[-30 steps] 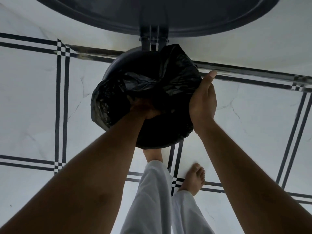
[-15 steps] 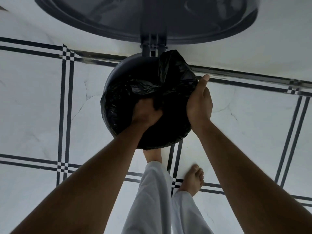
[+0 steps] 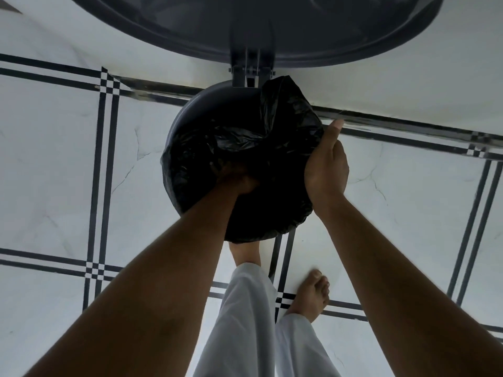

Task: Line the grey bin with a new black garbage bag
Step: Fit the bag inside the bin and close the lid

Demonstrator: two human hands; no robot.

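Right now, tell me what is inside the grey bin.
The black garbage bag fills the grey bin, with the left hand pushed down into it. The right hand grips the bag at the rim. The bin's bottom is covered, so unseen.

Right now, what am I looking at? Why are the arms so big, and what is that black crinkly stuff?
The camera sits on a person's head and looks down, so the arms seem huge. The black crinkly stuff is a garbage bag going into a round grey bin on the tiled floor. The left hand pushes down inside the bag. The right hand presses the bag's edge against the bin's side. The big dark shape on top is the bin's open lid. Below are the person's bare feet and white trousers.
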